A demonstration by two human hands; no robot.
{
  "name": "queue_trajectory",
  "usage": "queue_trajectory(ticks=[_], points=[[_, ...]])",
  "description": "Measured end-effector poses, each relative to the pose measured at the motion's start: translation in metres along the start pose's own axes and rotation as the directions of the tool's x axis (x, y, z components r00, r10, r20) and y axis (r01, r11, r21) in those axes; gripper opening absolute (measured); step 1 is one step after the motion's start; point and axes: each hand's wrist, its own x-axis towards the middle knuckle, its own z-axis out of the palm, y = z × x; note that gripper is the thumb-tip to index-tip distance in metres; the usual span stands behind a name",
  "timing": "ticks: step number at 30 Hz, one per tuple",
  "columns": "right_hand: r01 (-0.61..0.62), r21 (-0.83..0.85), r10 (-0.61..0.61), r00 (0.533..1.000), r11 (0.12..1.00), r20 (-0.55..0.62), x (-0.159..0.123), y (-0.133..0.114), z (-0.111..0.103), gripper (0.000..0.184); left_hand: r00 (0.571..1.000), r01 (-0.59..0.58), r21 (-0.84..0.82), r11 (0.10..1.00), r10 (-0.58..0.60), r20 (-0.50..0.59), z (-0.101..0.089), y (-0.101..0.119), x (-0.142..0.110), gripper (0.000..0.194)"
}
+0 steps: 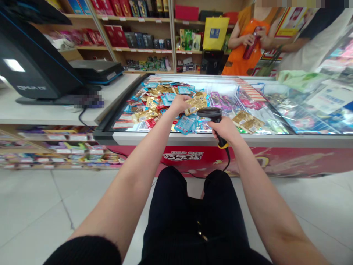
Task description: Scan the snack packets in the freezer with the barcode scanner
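My right hand (226,129) is closed around the grip of a black barcode scanner (210,112), whose cord hangs down from the handle. Just left of the scanner head, my left hand (180,104) has its fingers on a gold snack packet (197,103). Under and beside it lies a heap of small packets in blue, gold and red, such as a blue packet (185,124) near the front edge. Two more gold packets (248,121) rest on the glass to the right of the scanner.
A chest freezer (143,139) with a glass top bears the packets. To the left, a counter (116,96) holds a dark checkout terminal (35,62) and a scale (96,70). Across the freezer, a person in orange (242,48) holds a red bottle (252,43), beside another person.
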Motion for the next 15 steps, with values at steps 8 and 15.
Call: queue_trajectory(ticks=[8,15], points=[[-0.018,-0.026,0.019,1.000,0.999,0.007,0.001,-0.003,0.004,0.012,0.999,-0.048,0.016,0.999,0.048,-0.015,-0.003,-0.012,0.005,0.045],[0.003,-0.045,-0.003,1.000,0.999,0.001,0.004,-0.002,0.006,0.011,0.995,-0.092,0.173,0.981,0.097,-0.020,-0.006,-0.005,0.004,0.044]])
